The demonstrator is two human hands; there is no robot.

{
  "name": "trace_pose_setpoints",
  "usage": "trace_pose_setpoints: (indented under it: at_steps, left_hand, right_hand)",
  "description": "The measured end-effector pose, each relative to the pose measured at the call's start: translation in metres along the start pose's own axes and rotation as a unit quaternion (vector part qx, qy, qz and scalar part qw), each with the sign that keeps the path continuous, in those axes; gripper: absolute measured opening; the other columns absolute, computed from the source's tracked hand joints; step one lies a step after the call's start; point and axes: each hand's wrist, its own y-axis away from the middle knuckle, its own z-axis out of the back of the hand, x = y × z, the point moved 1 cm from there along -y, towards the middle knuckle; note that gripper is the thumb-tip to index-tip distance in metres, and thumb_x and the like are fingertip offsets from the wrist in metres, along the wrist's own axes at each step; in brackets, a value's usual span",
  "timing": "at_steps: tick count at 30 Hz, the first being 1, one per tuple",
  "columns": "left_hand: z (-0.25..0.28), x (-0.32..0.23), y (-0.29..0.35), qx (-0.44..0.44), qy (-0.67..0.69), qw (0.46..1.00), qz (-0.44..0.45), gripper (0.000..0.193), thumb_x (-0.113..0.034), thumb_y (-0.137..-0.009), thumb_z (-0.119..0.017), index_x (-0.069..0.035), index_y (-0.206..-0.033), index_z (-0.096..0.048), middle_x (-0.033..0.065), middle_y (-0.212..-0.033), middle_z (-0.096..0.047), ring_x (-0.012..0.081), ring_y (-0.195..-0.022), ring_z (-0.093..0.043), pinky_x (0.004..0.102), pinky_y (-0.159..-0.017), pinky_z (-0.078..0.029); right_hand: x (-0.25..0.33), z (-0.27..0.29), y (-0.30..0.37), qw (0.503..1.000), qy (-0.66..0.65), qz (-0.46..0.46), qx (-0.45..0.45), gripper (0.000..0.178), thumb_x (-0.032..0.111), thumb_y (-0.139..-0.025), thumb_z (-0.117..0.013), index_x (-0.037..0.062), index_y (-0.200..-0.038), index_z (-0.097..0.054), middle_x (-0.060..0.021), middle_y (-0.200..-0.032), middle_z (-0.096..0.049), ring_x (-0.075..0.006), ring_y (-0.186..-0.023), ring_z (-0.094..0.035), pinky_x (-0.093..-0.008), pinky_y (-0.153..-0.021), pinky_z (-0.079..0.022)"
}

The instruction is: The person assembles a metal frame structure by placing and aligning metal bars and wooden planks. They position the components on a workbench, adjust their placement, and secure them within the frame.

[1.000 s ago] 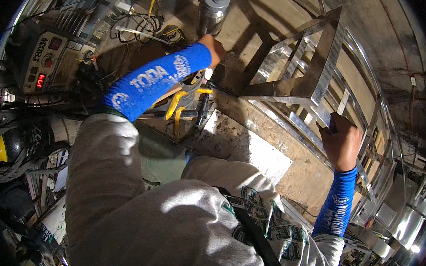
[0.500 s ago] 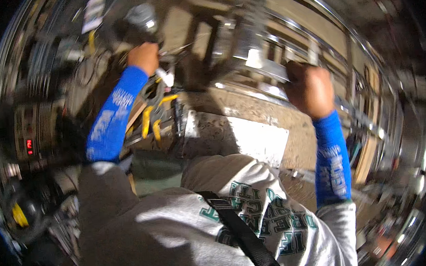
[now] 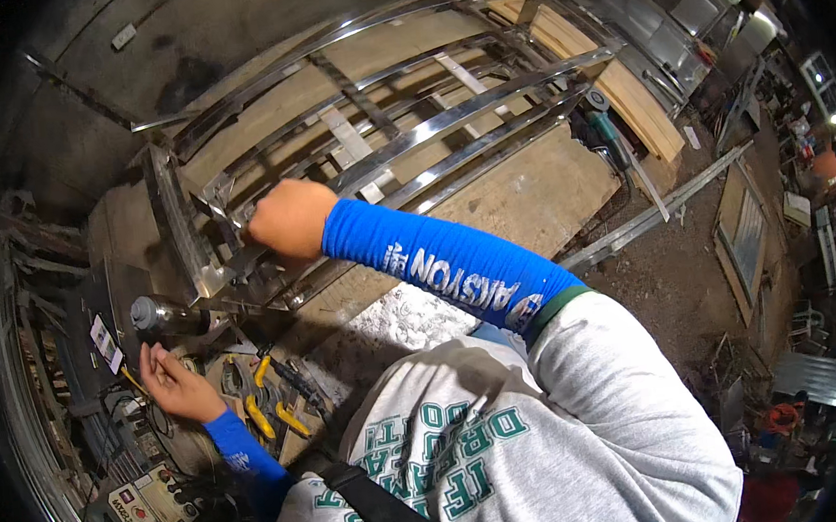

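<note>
Nearest, a blue sleeve (image 3: 438,259) and a grey sweatshirt (image 3: 603,364) fill the lower middle; the right arm now reaches across the body, where half a second ago it rose along the right side. Near the left edge, the left hand (image 3: 180,386) is raised, fingers curled; whether they close on anything I cannot tell. Beside it lie yellow-handled tools (image 3: 259,418), and just beyond stands a grey-lidded bottle (image 3: 179,319). The right hand (image 3: 289,218) is at the left end of a metal frame (image 3: 484,106), its fingertips hidden, so its grip cannot be told. The view has swung round, so the frame now shows at full length across the tan surface (image 3: 574,178), both hands nearest the same end. Farther off are wooden planks (image 3: 644,111) and a dark wall (image 3: 253,38).
</note>
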Motion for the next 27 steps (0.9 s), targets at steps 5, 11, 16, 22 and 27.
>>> trace_pose_setpoints:
  at_steps: [5, 11, 16, 22, 27]
  left_hand:
    - [-0.033, -0.138, 0.068, 0.126, 0.006, 0.977, -0.171, 0.019, -0.004, -0.100, -0.059, 0.005, -0.115, -0.064, 0.0158, -0.104, -0.069, 0.0267, -0.095, -0.066, 0.0381, -0.088, -0.053]
    - [-0.084, -0.196, 0.113, 0.323, -0.065, 0.918, -0.218, 0.021, -0.004, -0.090, -0.066, 0.004, -0.109, -0.070, 0.0203, -0.107, -0.071, 0.0392, -0.098, -0.067, 0.0452, -0.090, -0.053]
    - [-0.155, -0.205, 0.093, 0.285, -0.212, 0.895, -0.269, 0.047, -0.024, -0.102, -0.059, 0.003, -0.140, -0.057, 0.0235, -0.138, -0.060, 0.0437, -0.134, -0.050, 0.0521, -0.114, -0.036]
    - [-0.211, -0.167, 0.070, 0.290, -0.385, 0.840, -0.251, 0.040, -0.042, -0.105, -0.053, -0.003, -0.105, -0.061, 0.0145, -0.098, -0.061, 0.0371, -0.099, -0.056, 0.0486, -0.096, -0.040]
    - [-0.205, -0.164, 0.071, 0.280, -0.369, 0.849, -0.254, 0.035, -0.040, -0.103, -0.057, -0.005, -0.102, -0.060, 0.0126, -0.090, -0.059, 0.0357, -0.092, -0.056, 0.0474, -0.093, -0.040]
  right_hand:
    - [-0.025, 0.034, 0.102, 0.905, -0.189, 0.013, -0.381, 0.038, 0.022, -0.083, -0.079, 0.0047, -0.116, -0.069, -0.0182, -0.119, -0.066, -0.0358, -0.108, -0.063, -0.0461, -0.094, -0.051]
    - [-0.222, 0.014, 0.313, 0.523, -0.398, -0.405, -0.636, 0.015, 0.012, -0.097, -0.067, 0.0048, -0.110, -0.072, -0.0035, -0.101, -0.070, -0.0140, -0.087, -0.066, -0.0287, -0.070, -0.055]
    - [-0.363, 0.025, 0.406, 0.469, -0.449, -0.470, -0.597, 0.030, 0.031, -0.100, -0.067, 0.0028, -0.108, -0.070, -0.0054, -0.090, -0.072, -0.0151, -0.072, -0.065, -0.0283, -0.060, -0.052]
    - [-0.450, 0.036, 0.369, 0.400, -0.626, -0.433, -0.511, 0.034, 0.041, -0.105, -0.056, 0.0074, -0.107, -0.063, -0.0095, -0.098, -0.076, -0.0232, -0.083, -0.071, -0.0350, -0.063, -0.049]
    - [-0.477, 0.007, 0.376, 0.505, -0.519, -0.409, -0.555, 0.040, 0.037, -0.104, -0.059, -0.0017, -0.102, -0.069, -0.0103, -0.089, -0.074, -0.0242, -0.071, -0.070, -0.0355, -0.062, -0.054]
